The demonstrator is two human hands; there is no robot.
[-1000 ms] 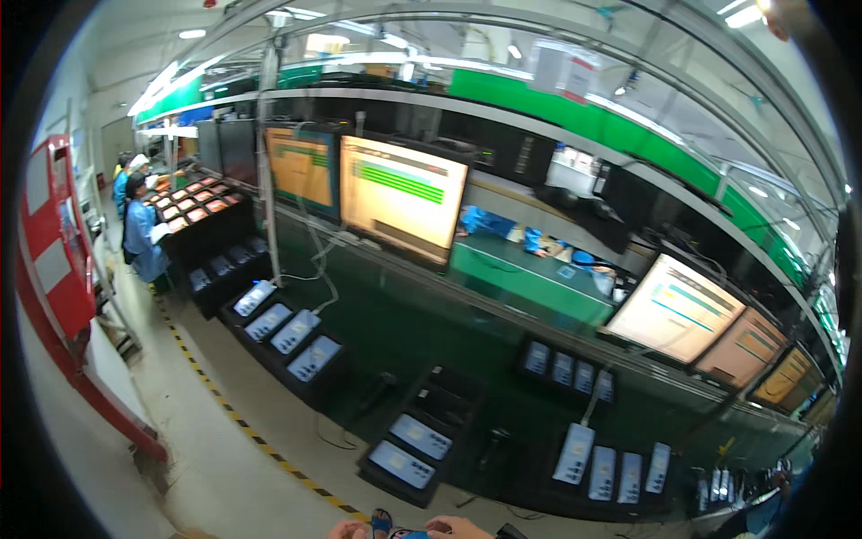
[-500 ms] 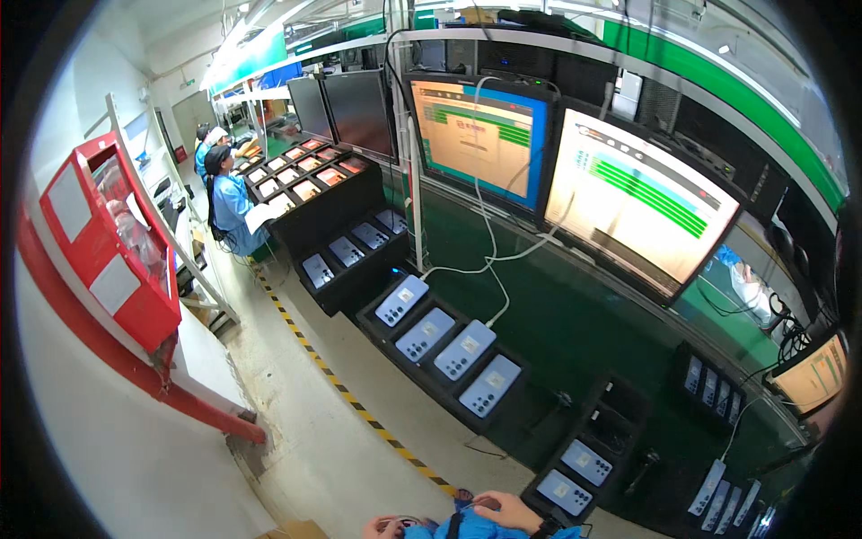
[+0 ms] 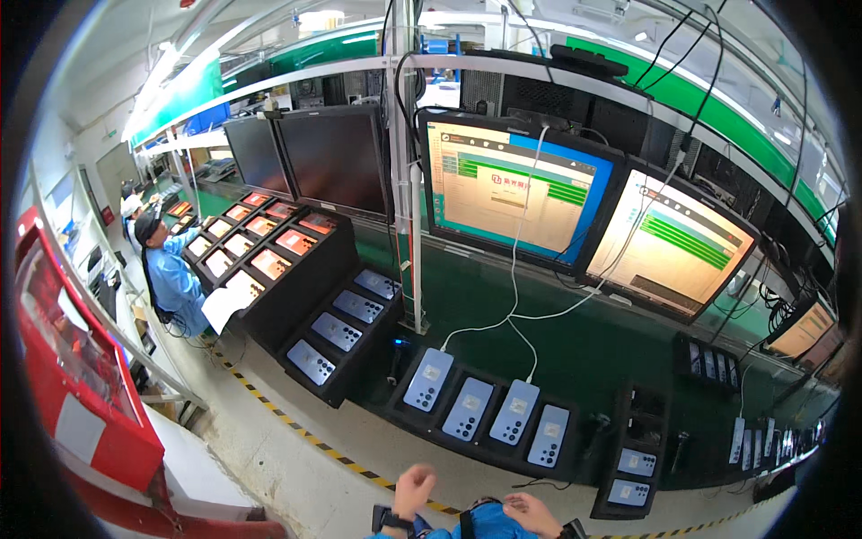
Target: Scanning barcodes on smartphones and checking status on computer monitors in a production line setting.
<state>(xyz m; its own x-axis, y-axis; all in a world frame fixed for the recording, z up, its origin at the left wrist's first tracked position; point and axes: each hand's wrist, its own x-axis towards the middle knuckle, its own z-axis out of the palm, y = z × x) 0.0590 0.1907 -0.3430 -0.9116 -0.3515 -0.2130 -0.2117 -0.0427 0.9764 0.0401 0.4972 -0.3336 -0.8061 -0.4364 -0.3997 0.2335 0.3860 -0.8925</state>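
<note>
My left hand point(image 3: 415, 490) is raised above the floor near the lower edge, with a dark band at its wrist. Its fingers are curled and smeared by motion, so what they do cannot be made out. My right hand point(image 3: 532, 515) is a little to the right, its fingers loosely stretched and apart, nothing visible in them. Neither hand touches the phones. Nearest to them is a black tray point(image 3: 494, 454) with several light-blue phones lying camera side up. White cables run to a left phone point(image 3: 429, 381) and another phone point(image 3: 515, 410) in it.
Two lit monitors point(image 3: 525, 193) stand behind the green bench point(image 3: 467, 319). Further left are a stepped black rack point(image 3: 301, 265) of phones and a co-worker in blue point(image 3: 171, 278). A smaller tray point(image 3: 620, 514) lies right. A red cabinet point(image 3: 117, 440) stands left, beside yellow-black floor tape point(image 3: 305, 435).
The view has turned and shifted, bringing the phone trays lower. My hands, close to the body before, are now higher in view, the left one lifted and blurred.
</note>
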